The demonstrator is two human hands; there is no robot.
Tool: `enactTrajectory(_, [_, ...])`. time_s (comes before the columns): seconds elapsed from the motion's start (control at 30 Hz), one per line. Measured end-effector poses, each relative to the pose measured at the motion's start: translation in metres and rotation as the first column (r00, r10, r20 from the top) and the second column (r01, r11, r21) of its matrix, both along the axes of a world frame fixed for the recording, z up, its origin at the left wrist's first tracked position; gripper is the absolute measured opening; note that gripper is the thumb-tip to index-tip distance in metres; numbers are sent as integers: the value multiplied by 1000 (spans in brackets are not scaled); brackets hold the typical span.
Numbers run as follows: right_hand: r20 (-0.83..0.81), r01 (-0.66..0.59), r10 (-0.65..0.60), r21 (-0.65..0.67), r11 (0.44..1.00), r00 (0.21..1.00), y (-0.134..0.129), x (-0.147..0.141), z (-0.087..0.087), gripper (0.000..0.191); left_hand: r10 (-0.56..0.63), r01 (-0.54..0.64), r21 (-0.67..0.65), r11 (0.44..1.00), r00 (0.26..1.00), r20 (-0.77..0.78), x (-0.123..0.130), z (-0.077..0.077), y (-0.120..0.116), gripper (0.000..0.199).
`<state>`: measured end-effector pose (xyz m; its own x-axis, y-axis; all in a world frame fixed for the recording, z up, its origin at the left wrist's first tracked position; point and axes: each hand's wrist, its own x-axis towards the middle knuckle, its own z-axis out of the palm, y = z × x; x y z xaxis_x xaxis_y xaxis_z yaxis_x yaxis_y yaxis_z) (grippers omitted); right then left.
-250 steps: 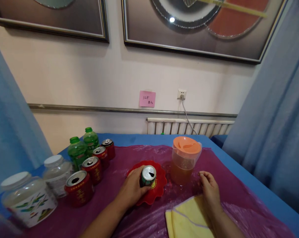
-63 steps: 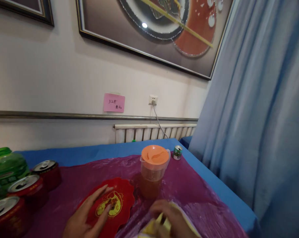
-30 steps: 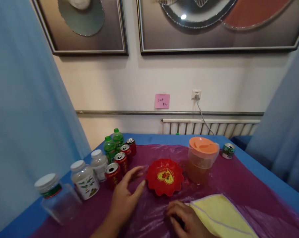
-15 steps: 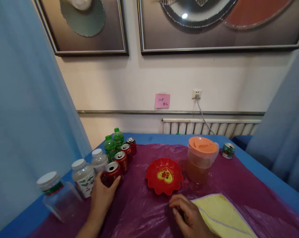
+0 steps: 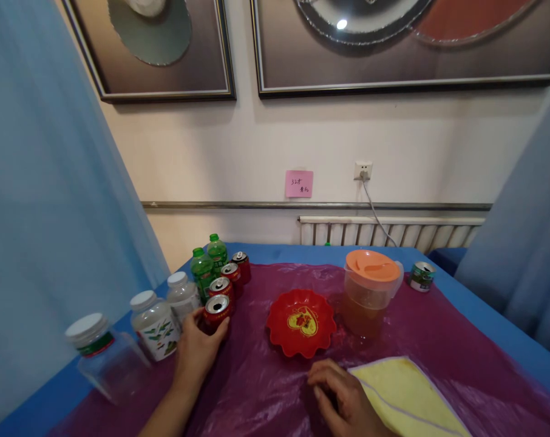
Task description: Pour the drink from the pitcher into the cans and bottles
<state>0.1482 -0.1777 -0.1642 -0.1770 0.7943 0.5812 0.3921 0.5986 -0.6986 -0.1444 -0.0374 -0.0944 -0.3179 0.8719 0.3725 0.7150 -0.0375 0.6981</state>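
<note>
My left hand (image 5: 201,346) grips the nearest red can (image 5: 217,308), thumb on its right side and fingers on its left. Behind that can, more red cans (image 5: 230,274) stand in a slanting row toward the back. My right hand (image 5: 341,394) rests on the purple sheet (image 5: 252,376) with its fingers curled and pressed together; whatever may be inside them is hidden. Just beyond it sits a red scalloped dish (image 5: 301,323) with a yellow heart design. A yellow cloth (image 5: 407,391) lies right beside this hand.
Two green bottles (image 5: 203,272), two white-lidded jars (image 5: 156,325) and a large clear jar (image 5: 108,361) line the left side. A pitcher (image 5: 368,294) with an orange lid stands right of the dish. A green can (image 5: 421,277) is at the far right.
My left hand has moved slightly right with the nearest red can, which now stands closer to the can behind it. My right hand has barely moved.
</note>
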Motion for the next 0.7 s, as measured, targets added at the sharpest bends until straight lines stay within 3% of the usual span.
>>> enactTrajectory(0.13, [-45, 51, -51, 11, 999, 998, -2, -2, 0, 24, -75, 77, 78, 994, 997, -37, 14, 6, -11, 74])
enactTrajectory(0.27, [-71, 111, -112, -7, 994, 991, -5, -1, 12, 33, -279, 287, 115, 951, 957, -77, 51, 23, -30, 64])
enactTrajectory(0.37, [-35, 142, -143, -20, 990, 989, 0, -1, 39, 54, -488, 487, 103, 867, 873, -15, 89, 33, -41, 67])
enactTrajectory(0.5, [-111, 252, -275, -182, 950, 955, 19, -5, 82, 74, -631, 628, 106, 771, 776, -15, 132, 34, -43, 67])
enactTrajectory(0.6, [-163, 320, -370, -271, 908, 915, 38, -1, 98, 66, -700, 698, 163, 697, 712, -56, 150, 26, -33, 64])
enactTrajectory(0.7, [-205, 349, -398, -236, 907, 894, 50, 12, 100, 52, -795, 791, 157, 591, 605, -55, 156, 15, -20, 68])
